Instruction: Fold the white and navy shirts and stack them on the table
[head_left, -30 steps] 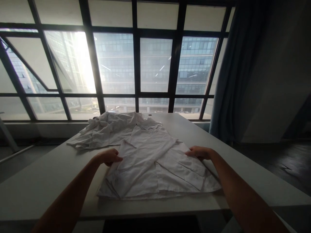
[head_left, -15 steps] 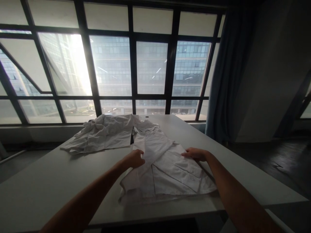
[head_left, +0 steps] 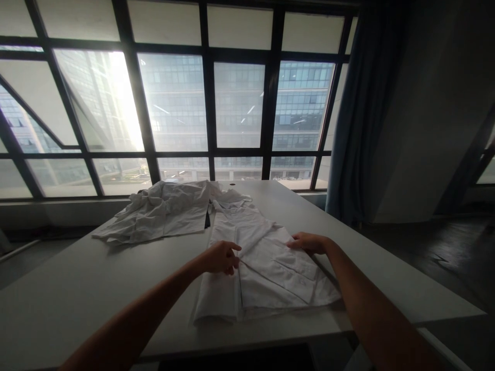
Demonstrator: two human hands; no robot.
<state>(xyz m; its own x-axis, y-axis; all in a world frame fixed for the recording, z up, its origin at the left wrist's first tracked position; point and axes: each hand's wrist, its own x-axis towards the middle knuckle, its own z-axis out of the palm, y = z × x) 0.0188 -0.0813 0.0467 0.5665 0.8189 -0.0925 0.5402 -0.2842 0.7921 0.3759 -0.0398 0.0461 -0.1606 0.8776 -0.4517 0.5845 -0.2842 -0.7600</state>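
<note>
A white shirt (head_left: 274,275) lies on the white table in front of me, with its left side folded inward as a long strip (head_left: 217,296). My left hand (head_left: 221,257) is over the inner edge of that strip, index finger stretched out and the other fingers curled, with a gap between them. At the shirt's right edge, my right hand (head_left: 309,242) pinches the cloth between thumb and fingers. Some of its fingers are hidden beneath the fabric. Buttons show faintly near the lower right of the shirt.
More crumpled white garments (head_left: 166,211) lie at the far left of the table (head_left: 154,278), with a small dark piece (head_left: 208,220) beside them. Large windows (head_left: 174,103) stand behind the table. A blue curtain (head_left: 348,154) hangs at the right.
The shirt's left side has come over to the right and now lies flatter. My left hand has moved slightly right and its index finger has extended. The right hand stays at the edge.
</note>
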